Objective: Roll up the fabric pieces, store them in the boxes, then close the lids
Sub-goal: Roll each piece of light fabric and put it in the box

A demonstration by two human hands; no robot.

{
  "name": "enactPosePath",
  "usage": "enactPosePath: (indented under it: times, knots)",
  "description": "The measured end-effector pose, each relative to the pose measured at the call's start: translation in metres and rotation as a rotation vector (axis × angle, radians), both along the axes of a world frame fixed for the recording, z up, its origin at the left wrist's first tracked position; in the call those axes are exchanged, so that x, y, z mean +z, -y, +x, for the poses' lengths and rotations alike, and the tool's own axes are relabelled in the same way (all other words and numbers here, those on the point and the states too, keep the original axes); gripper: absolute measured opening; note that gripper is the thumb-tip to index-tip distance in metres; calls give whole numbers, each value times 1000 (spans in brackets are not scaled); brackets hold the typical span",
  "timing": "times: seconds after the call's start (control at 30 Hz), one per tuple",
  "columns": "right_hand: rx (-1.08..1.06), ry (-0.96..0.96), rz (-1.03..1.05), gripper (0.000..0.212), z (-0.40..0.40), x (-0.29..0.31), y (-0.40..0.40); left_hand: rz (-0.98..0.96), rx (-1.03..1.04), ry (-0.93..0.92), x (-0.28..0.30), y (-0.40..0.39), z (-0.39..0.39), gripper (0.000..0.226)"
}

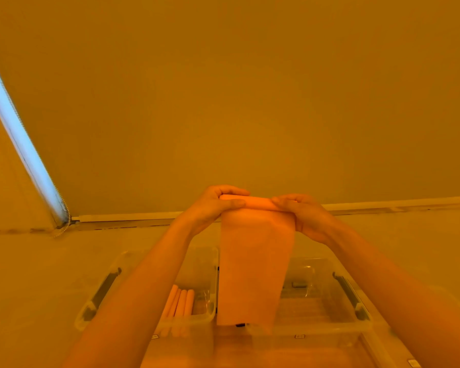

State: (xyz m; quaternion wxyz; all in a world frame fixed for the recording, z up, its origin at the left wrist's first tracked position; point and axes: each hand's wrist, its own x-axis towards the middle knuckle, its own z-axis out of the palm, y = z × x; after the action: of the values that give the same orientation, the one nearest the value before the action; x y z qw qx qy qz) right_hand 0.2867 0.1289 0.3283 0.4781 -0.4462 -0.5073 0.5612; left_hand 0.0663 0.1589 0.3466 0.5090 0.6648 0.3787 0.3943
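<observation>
A long strip of orange-looking fabric (252,266) hangs in the air above the gap between two boxes, its top end wound into a tight roll and the loose length falling straight down, narrowing toward a squared lower edge. The left hand (210,208) grips the roll's left end, fingers curled over the top and thumb along the front. The right hand (307,216) grips the right end the same way.

Below stand two clear plastic storage boxes, both without lids on. The left box (207,264) holds four rolled fabric pieces (179,304) lying side by side. The right box (327,312) has a grey latch handle on its outer side; its contents cannot be made out.

The boxes sit on a pale floor (29,282) meeting a plain wall (223,88) at a baseboard (128,217). Strong amber light tints everything, and a bright bluish strip (19,139) slants down the left.
</observation>
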Motion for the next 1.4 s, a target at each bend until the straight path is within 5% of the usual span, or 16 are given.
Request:
enactPosePath:
  times: [0.13,0.37,0.57,0.83,1.1,1.27,1.4]
  knots:
    - [-69,48,75,15,0,3,2,-69,-43,-19,-2,0,0,29]
    - [13,-5,41,42,5,1,4,8,47,-107,-6,-2,2,9]
    - [-23,5,62,14,-1,0,3,58,33,-68,-10,0,6,20]
    - [-103,52,139,22,-1,-1,2,-71,-16,1,-10,2,8,14]
    - [-5,12,-3,35,-3,-5,0,29,69,-13,-3,5,6,20]
    - [-55,58,78,9,-2,-7,-3,-36,44,-3,-6,3,3,25]
    - [-73,44,111,30,3,-7,-4,-67,25,-95,-9,3,2,12]
